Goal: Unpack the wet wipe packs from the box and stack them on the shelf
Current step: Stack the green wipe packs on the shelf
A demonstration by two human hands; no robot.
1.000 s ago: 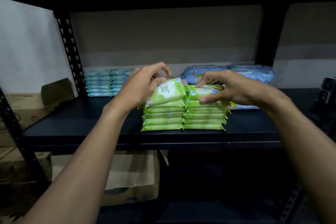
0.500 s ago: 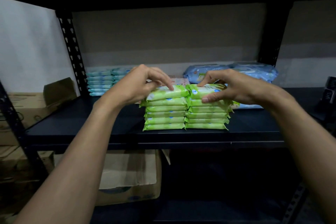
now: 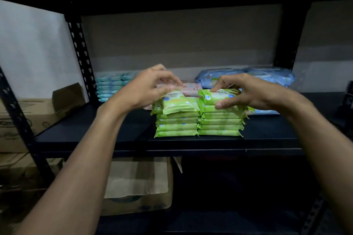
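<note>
Two side-by-side stacks of green wet wipe packs (image 3: 177, 126) stand near the front edge of the dark shelf (image 3: 91, 133). My left hand (image 3: 147, 89) pinches the back end of the top pack of the left stack (image 3: 178, 104); that pack sits tilted, its front edge overhanging the stack. My right hand (image 3: 248, 94) grips the top of the right stack (image 3: 219, 99), fingertips on top and thumb against the front edge. The box the packs come from, an open cardboard box (image 3: 137, 183), stands below the shelf.
Behind the green stacks lie a pink pack (image 3: 191, 87), a teal stack (image 3: 108, 87) at the back left and large blue packs (image 3: 267, 76) at the back right. A perforated shelf post (image 3: 80, 49) rises on the left, with cardboard boxes (image 3: 28, 112) beyond it.
The top left pack lay flat half a second ago; now its back end is raised and it juts forward. My right hand has stayed on the right stack.
</note>
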